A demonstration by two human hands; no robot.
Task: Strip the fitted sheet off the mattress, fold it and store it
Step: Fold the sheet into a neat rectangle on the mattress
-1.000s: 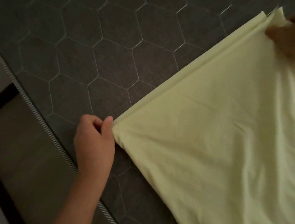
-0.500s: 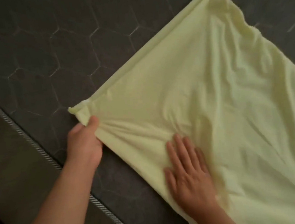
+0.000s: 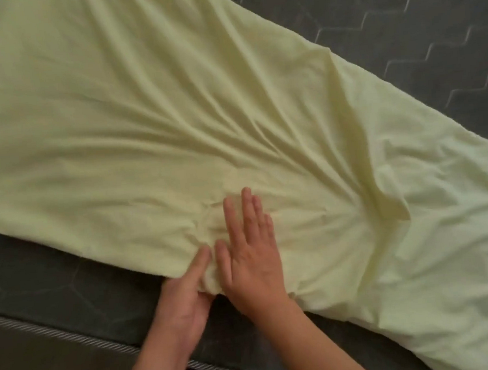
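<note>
In the head view, one pale yellow fitted sheet (image 3: pixel 147 110) lies off its corners and spread flat on top of one dark grey mattress (image 3: pixel 406 32), running as a broad band from 10 o'clock down to 4 o'clock. The mattress cover shows hexagon quilting, bare at 1 to 2 o'clock and again in a strip at 8 o'clock, where a corded piping edge (image 3: pixel 72 332) borders it. Two bare hands come in from 6 o'clock and meet at the sheet's near edge, just beside each other. The left hand (image 3: pixel 188 302) grasps a small bunch of cloth at that edge: its thumb lies on top pointing toward 12 o'clock, and the fingers are curled beneath the gather, mostly hidden by it. The right hand (image 3: pixel 252 260) is released and flat, palm down on the sheet, its fingers (image 3: pixel 247 214) straight, close together and pointing to 12 o'clock, pressing the cloth against the mattress. Long creases fan out from under the two hands toward 10 and 11 o'clock, and a raised fold stands at about 3 o'clock from the right hand. The sheet's far end at 4 to 5 o'clock is rumpled and runs out of frame.
</note>
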